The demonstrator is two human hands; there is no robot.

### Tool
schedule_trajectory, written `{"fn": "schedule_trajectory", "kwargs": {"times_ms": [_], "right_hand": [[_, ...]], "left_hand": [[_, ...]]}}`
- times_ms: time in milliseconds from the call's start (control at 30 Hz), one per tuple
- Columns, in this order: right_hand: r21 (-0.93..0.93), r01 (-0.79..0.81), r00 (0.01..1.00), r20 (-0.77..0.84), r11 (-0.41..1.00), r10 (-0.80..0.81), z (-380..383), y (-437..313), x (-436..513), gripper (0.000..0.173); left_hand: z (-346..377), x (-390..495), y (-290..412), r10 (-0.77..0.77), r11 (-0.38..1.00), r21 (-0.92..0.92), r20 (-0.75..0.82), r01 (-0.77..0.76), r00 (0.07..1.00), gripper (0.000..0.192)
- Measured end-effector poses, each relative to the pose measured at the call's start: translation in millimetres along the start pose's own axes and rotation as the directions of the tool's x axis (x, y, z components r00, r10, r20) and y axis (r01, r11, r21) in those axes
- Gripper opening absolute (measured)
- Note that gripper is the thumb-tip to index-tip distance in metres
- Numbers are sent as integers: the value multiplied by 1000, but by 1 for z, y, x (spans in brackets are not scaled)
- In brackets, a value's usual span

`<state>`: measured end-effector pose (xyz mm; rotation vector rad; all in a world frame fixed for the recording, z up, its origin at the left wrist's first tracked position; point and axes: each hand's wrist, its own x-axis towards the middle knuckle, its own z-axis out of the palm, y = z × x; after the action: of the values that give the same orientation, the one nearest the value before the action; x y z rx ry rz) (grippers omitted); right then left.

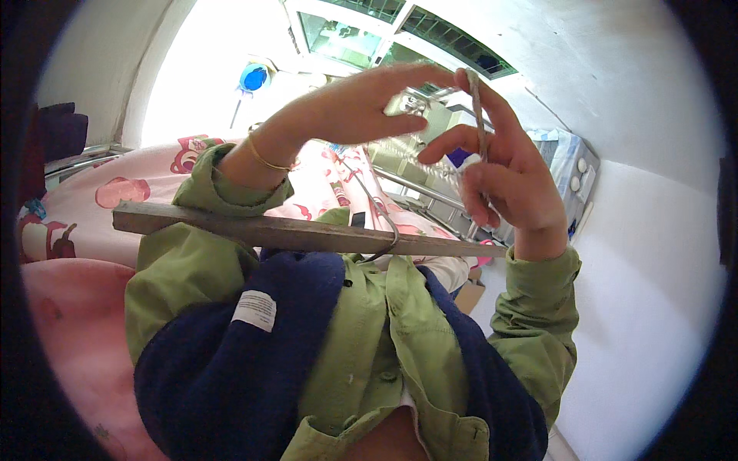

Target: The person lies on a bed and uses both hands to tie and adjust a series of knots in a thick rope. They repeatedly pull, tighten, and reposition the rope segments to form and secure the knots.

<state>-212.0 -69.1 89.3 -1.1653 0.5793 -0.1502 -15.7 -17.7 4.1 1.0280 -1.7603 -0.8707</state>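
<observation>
My right hand [510, 167] is raised with bent fingers and holds a light-coloured cord [477, 109], which runs from the raised index fingertip down towards the thumb. My left hand [357, 106] reaches across from the left, its fingertips meeting the top of the cord at the right index finger; whether they grip it cannot be told. Blurred whitish strands [424, 164] stretch below and between the hands. A long wooden bar [288, 230] lies across in front of my chest, under the left forearm, with a thin dark cable or cord [394, 222] curving over it.
Pink patterned bedding [115, 173] spreads at the left and beyond the bar. Behind it run metal rails [426, 190]. A cardboard box [471, 294] is at the lower right, beside a white wall [640, 242]. A barred window [455, 43] is at the top.
</observation>
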Motion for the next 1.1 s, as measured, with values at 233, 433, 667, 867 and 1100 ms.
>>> {"fn": "schedule_trajectory", "kwargs": {"times_ms": [233, 433, 667, 867, 1100], "right_hand": [[30, 197, 960, 197, 980, -199, 0, -43, -14, 88], [84, 533, 829, 151, 842, -539, -18, -67, -53, 91], [-194, 307, 952, 71, 932, -298, 28, -44, -12, 94], [-291, 366, 931, 121, 884, -345, -10, -53, -28, 89], [-451, 362, 918, 22, 816, -395, -6, -57, -30, 85]], "left_hand": [[6, -1, -1, -190, 834, -488, 185, 258, 964, 25], [16, 5, -2, -239, 899, -346, 121, 267, 963, 20], [7, -4, 2, -101, 696, -654, 318, 295, 943, 37], [-17, -3, -3, -110, 717, -521, 572, 463, 813, 40], [9, 1, 11, -232, 789, -537, 191, 299, 954, 31]]}}
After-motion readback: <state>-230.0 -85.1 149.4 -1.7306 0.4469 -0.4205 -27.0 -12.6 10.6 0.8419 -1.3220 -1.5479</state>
